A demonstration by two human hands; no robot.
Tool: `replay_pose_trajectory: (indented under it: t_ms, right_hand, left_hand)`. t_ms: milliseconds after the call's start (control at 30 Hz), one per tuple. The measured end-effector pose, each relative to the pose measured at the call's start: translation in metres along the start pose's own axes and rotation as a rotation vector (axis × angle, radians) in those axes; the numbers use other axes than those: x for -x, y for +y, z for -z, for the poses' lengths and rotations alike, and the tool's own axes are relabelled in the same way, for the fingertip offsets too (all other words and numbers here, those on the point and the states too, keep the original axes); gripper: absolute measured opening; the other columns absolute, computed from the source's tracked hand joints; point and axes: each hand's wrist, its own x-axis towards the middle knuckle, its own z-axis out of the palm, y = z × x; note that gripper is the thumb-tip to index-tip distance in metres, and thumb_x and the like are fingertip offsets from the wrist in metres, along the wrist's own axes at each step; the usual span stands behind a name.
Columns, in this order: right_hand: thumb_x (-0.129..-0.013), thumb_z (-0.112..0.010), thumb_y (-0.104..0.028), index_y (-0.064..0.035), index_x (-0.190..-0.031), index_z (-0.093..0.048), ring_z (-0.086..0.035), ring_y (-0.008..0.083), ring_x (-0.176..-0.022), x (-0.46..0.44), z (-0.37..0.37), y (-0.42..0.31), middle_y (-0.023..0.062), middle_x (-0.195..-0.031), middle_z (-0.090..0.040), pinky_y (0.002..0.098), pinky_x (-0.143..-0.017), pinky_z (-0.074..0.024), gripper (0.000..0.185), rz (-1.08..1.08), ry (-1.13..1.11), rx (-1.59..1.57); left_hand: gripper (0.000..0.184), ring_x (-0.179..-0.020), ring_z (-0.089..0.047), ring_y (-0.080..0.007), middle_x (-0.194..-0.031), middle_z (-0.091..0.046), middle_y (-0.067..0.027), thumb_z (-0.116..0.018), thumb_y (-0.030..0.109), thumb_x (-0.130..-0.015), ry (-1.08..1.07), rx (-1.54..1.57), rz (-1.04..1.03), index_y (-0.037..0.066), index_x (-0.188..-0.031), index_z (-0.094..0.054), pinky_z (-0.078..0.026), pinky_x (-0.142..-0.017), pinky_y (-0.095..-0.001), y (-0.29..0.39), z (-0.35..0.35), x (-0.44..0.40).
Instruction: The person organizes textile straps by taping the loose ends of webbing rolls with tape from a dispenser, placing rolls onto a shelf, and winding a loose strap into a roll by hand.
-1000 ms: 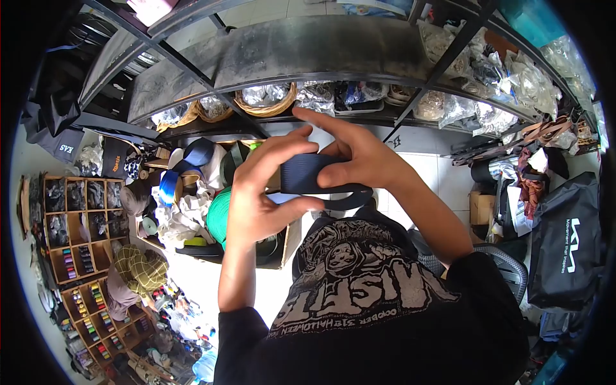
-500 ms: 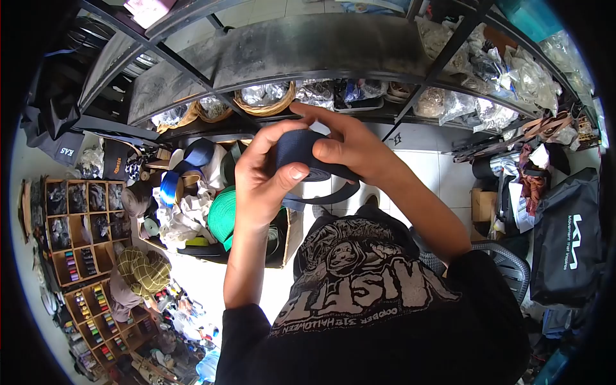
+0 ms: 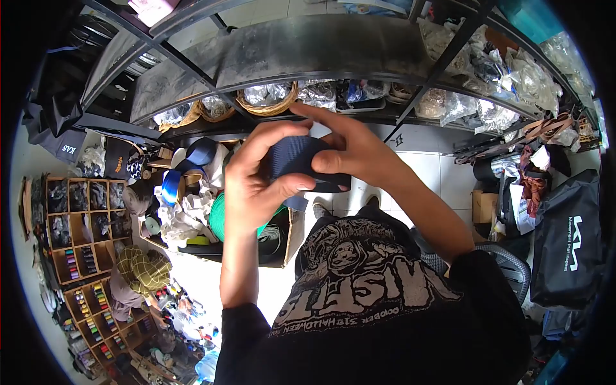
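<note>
A roll of dark navy webbing strap [image 3: 290,156] is held up in front of my chest, between both hands. My left hand [image 3: 250,174] wraps its left side, with the thumb along the lower edge and the fingers over the top. My right hand [image 3: 351,153] grips the right side; its thumb presses on the strap's outer face while the index finger stretches out above the roll. The far side of the roll and several fingertips are hidden.
Left of my arms stands a box [image 3: 294,239] holding a green roll [image 3: 219,217] and other materials. Ahead is a black metal shelf [image 3: 321,51] with baskets and plastic bags. A person [image 3: 142,273] is beside the thread rack [image 3: 96,295]. A chair [image 3: 507,266] stands at right.
The loop of loose strap that hung below the roll no longer shows. The roll has turned slightly in my hands, and my left hand has shifted a little left.
</note>
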Motion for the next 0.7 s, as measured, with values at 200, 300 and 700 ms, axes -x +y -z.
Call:
replay_pose_trajectory:
  t_ms: [200, 300, 700]
  right_hand:
    - [-0.08, -0.073, -0.039, -0.0009, -0.141, -0.034, -0.056, 0.0095, -0.061, 0.003, -0.007, -0.006, 0.0097, -0.094, -0.062, 0.0222, -0.044, -0.0397, 0.082, -0.025, 0.02, -0.132]
    - [-0.078, -0.074, -0.038, -0.0006, -0.141, -0.033, -0.051, 0.006, -0.049, 0.001, -0.008, -0.004, 0.0033, -0.069, -0.059, 0.0215, -0.037, -0.0341, 0.084, -0.06, 0.055, -0.042]
    - [-0.079, -0.073, -0.038, -0.0039, -0.143, -0.031, -0.058, 0.0112, -0.065, -0.004, -0.004, 0.004, 0.0085, -0.083, -0.063, 0.0228, -0.056, -0.0453, 0.084, -0.078, -0.049, -0.023]
  left_hand:
    - [0.053, -0.103, -0.058, -0.0186, -0.117, -0.059, -0.0117, -0.076, 0.026, -0.076, 0.086, 0.321, 0.085, -0.002, -0.116, -0.055, -0.044, -0.091, -0.0292, -0.009, -0.011, 0.003]
    - [0.051, -0.106, -0.058, -0.0189, -0.113, -0.061, -0.011, -0.08, 0.016, -0.071, -0.018, 0.111, 0.147, 0.001, -0.115, -0.057, -0.046, -0.089, -0.031, 0.001, 0.001, 0.002]
    - [0.046, -0.091, -0.063, -0.0249, -0.103, -0.061, -0.0144, -0.08, 0.011, -0.067, -0.041, -0.395, -0.026, 0.0, -0.107, -0.06, -0.05, -0.077, -0.032, 0.01, 0.009, 0.002]
